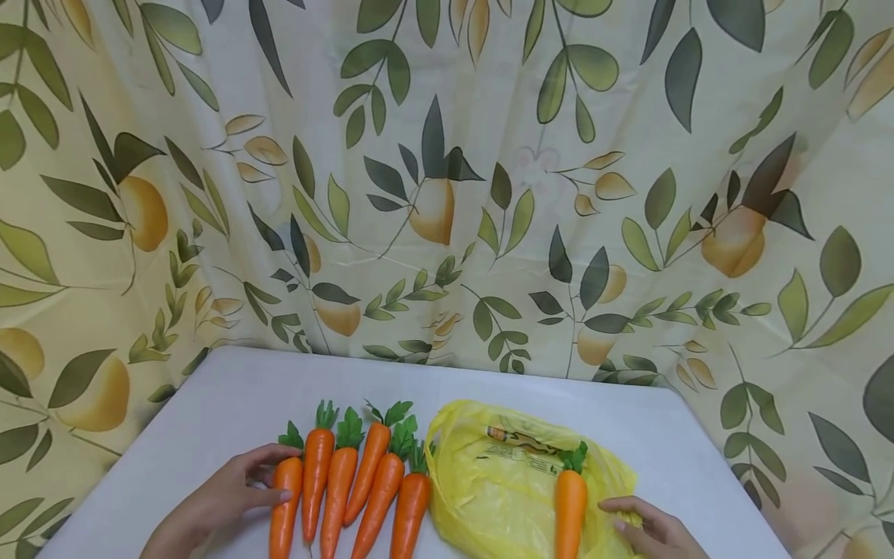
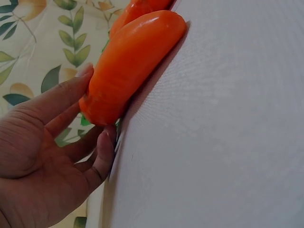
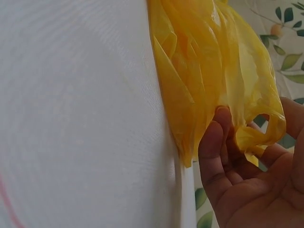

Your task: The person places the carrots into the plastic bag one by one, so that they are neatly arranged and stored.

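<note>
My left hand (image 1: 237,485) holds the leftmost orange carrot (image 1: 285,505) between thumb and fingers. In the left wrist view, the thumb and fingertips lie around one end of that carrot (image 2: 128,66). Several more carrots (image 1: 340,497) with green tops lie beside it in a row. A yellow plastic bag (image 1: 482,473) is spread right of the row, with a single carrot (image 1: 571,505) lying over it. My right hand (image 1: 660,532) is at the bag's right edge. The right wrist view shows crumpled yellow plastic (image 3: 251,135) between its fingers and thumb.
A white-covered table (image 1: 265,380) carries everything. Behind it and along both sides hangs a curtain (image 1: 447,233) printed with leaves and fruit. The bag bears a printed strip (image 1: 524,439) near its far side.
</note>
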`<state>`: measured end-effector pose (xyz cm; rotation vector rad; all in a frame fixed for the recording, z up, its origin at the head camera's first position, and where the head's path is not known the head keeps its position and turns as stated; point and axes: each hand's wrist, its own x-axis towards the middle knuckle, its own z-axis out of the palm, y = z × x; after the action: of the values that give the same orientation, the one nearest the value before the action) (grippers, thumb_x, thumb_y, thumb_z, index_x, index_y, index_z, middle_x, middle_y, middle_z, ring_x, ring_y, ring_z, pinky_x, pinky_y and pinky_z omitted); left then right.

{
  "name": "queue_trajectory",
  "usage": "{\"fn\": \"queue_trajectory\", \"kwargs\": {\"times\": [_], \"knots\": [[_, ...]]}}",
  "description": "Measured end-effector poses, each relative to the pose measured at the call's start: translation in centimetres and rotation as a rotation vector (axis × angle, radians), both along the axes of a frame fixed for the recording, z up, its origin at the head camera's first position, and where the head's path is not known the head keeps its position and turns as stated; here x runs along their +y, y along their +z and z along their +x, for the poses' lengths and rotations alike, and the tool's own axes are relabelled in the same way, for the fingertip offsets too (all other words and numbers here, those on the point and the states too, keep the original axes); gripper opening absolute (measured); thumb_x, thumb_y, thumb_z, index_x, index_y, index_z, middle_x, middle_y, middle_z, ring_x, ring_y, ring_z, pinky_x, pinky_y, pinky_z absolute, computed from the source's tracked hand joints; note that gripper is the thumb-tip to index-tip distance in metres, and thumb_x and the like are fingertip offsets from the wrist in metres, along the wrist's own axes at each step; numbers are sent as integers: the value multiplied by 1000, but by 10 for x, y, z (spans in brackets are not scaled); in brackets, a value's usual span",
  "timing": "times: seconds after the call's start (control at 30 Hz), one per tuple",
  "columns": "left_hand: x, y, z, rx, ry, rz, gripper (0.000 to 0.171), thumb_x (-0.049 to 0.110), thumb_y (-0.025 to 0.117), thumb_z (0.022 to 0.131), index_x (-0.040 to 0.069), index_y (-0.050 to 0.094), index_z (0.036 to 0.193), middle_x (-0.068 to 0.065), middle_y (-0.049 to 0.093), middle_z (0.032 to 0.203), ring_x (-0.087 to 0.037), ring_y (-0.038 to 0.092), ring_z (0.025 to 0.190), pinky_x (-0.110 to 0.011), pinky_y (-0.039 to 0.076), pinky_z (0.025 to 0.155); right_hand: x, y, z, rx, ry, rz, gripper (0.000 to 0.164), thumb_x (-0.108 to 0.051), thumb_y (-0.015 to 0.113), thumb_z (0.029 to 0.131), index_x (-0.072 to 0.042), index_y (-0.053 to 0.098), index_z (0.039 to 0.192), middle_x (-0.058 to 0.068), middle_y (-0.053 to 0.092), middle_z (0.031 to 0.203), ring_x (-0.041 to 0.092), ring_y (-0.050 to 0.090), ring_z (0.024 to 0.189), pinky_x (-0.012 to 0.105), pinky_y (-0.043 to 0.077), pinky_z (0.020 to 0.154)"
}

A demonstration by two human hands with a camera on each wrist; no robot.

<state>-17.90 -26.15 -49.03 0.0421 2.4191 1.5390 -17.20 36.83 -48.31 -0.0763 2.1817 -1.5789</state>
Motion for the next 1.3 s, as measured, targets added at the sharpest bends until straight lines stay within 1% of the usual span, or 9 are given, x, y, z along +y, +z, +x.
{"fn": "queue_trajectory", "kwargs": {"times": [0.2, 0.37, 0.47, 0.57, 0.77, 0.87, 1.03, 1.23, 1.3], "knots": [[1, 3, 2, -20, 4, 16, 59, 20, 87, 85, 10, 64, 138, -13, 61, 132, -29, 58, 106, -42, 49, 81, 2, -2, 0, -2, -18, 24, 49, -25, 62, 105, 12, 54, 135, 17, 61, 127, 24, 65, 84, 35, 57, 67], [1, 5, 4, -29, 2, 48, 59, 21, 86, 86, 9, 62, 139, -18, 58, 138, -35, 59, 113, -50, 52, 86, 3, -5, 0, -14, -25, 18, 49, -24, 62, 104, 13, 53, 135, 14, 63, 119, 26, 65, 80, 36, 58, 67], [1, 5, 5, -43, 28, 45, 59, 23, 86, 87, 11, 62, 139, -20, 55, 143, -38, 58, 118, -56, 51, 89, 3, -8, 1, -39, -32, 5, 50, -24, 62, 104, 13, 52, 136, 11, 63, 110, 27, 65, 75, 37, 58, 66], [0, 5, 6, -48, 45, 75, 59, 23, 84, 88, 11, 61, 141, -24, 47, 150, -41, 57, 122, -58, 50, 92, 2, -9, 2, -38, -37, -1, 52, -26, 64, 103, 13, 52, 135, 10, 63, 108, 26, 63, 72, 36, 57, 64], [1, 2, 5, -45, -20, 210, 61, 19, 79, 94, 6, 52, 148, -34, 34, 156, -39, 60, 124, -48, 53, 95, 2, -8, 2, -47, -25, -25, 50, -23, 62, 103, 13, 52, 135, 10, 63, 108, 27, 64, 72, 37, 57, 64], [1, 1, 3, -39, -21, 225, 62, 19, 78, 95, 6, 50, 149, -32, 33, 157, -36, 61, 123, -44, 55, 93, 2, -7, 1, -46, -17, -31, 50, -22, 61, 104, 15, 49, 137, 10, 63, 110, 29, 65, 75, 38, 58, 66], [1, 4, -1, 11, -13, 227, 62, 19, 77, 96, 5, 50, 149, -29, 35, 157, -36, 61, 122, -42, 55, 92, 0, -6, 0, -48, -25, -25, 51, -22, 61, 105, 15, 48, 137, 10, 63, 112, 31, 66, 79, 40, 59, 69], [7, 12, -9, 28, -30, 312, 60, 17, 72, 99, 1, 46, 151, -28, 36, 155, -33, 63, 118, -41, 57, 88, 0, -7, -1, -31, -16, -22, 51, -22, 62, 104, 17, 48, 135, 11, 62, 113, 32, 66, 82, 39, 59, 70], [10, 16, -11, 27, -24, 315, 60, 18, 72, 99, 2, 46, 151, -26, 37, 154, -32, 63, 116, -42, 58, 87, 1, -7, -2, -28, -12, -21, 52, -22, 62, 104, 17, 48, 135, 11, 62, 114, 32, 66, 83, 39, 59, 71]]}}
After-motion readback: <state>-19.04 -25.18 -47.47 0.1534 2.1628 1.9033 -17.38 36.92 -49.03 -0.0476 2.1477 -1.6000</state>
